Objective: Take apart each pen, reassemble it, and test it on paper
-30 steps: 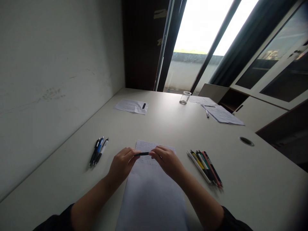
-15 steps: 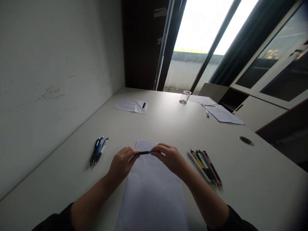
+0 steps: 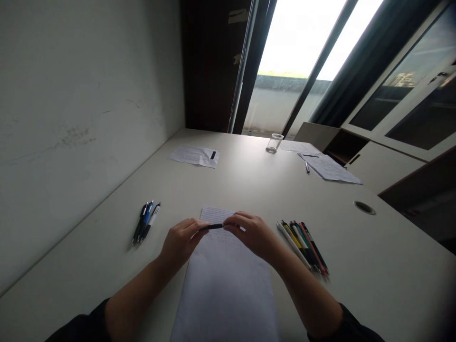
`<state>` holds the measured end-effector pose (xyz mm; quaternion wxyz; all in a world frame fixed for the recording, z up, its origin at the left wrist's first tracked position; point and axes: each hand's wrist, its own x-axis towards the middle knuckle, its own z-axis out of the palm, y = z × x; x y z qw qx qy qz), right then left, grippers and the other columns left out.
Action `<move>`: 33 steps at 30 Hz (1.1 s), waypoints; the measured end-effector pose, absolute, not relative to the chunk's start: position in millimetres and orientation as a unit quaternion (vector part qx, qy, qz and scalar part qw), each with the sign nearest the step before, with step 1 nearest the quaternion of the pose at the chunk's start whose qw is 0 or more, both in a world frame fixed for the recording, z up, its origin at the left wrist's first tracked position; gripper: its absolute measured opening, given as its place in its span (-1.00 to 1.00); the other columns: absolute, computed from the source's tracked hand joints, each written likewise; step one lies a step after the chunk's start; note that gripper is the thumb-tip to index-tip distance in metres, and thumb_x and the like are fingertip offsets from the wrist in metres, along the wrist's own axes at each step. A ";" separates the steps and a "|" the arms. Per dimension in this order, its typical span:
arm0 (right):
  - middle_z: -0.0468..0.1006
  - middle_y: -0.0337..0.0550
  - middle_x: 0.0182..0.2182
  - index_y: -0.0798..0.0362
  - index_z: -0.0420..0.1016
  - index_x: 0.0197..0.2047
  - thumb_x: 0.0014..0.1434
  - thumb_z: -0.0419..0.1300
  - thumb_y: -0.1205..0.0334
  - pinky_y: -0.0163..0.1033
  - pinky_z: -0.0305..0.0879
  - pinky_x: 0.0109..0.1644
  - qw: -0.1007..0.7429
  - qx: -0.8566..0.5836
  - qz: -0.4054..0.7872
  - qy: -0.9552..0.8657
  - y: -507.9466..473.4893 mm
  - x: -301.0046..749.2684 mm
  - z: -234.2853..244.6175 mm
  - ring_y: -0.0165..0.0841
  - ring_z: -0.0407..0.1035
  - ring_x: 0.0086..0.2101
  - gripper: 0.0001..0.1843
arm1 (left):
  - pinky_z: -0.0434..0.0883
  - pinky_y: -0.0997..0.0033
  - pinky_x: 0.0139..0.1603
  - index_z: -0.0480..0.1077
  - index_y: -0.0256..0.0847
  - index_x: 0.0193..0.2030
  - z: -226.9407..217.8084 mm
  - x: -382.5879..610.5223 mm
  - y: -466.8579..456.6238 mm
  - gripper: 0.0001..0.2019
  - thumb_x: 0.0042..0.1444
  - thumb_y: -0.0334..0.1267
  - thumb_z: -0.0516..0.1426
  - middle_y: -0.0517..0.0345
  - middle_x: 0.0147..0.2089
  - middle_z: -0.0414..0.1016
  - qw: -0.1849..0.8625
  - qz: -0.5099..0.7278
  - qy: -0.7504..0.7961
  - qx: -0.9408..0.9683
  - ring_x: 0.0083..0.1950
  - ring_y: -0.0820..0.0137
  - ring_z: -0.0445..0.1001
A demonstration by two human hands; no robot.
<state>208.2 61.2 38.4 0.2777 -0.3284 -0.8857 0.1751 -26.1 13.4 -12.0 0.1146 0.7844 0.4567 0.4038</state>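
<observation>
Pinching slim black pen at one end with bare left hand, at other with bare right hand | holding it over long white paper sheet, apparently two-handed for steadiness | with multicoloured slim pens bunched at right, likely to leave sheet uncovered

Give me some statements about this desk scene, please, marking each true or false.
1. The left grip and right grip both hold the dark pen. True.
2. Three pens lie left of the central paper. True.
3. The glass stands on the central paper. False: the glass stands on the table, near its far edge.
4. The pens on the right are all white. False: the pens on the right include yellow and reddish ones.
</observation>
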 end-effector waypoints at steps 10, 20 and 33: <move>0.57 -0.14 -0.28 0.00 0.50 -0.04 0.30 0.20 0.17 -0.30 0.37 -0.24 0.266 -0.327 0.172 -0.890 62.4 210.2 32.0 -0.38 0.45 -0.36 -0.81 | 0.48 0.32 -0.11 0.46 -0.11 0.02 -11.9 -26.6 12.5 -0.81 0.30 -0.32 0.11 0.08 -0.15 0.58 0.120 0.402 0.459 0.783 -0.13 0.31 0.54; 0.59 -0.13 -0.33 0.02 0.54 -0.23 0.38 0.10 0.18 -0.27 0.33 -0.22 0.249 -0.338 0.141 -0.897 60.2 206.5 33.2 -0.34 0.46 -0.33 -0.79 | 0.49 0.33 -0.12 0.46 -0.11 0.01 -11.7 -26.4 13.3 -0.82 0.30 -0.31 0.12 0.08 -0.16 0.58 0.106 0.404 0.457 0.786 -0.14 0.32 0.54; 0.58 -0.14 -0.34 0.00 0.53 -0.21 0.37 0.11 0.18 -0.31 0.32 -0.24 0.249 -0.330 0.135 -0.901 58.6 206.8 34.5 -0.36 0.47 -0.34 -0.81 | 0.49 0.31 -0.10 0.47 -0.10 0.00 -12.1 -26.3 13.6 -0.81 0.30 -0.31 0.11 0.06 -0.16 0.59 0.112 0.410 0.451 0.785 -0.13 0.31 0.55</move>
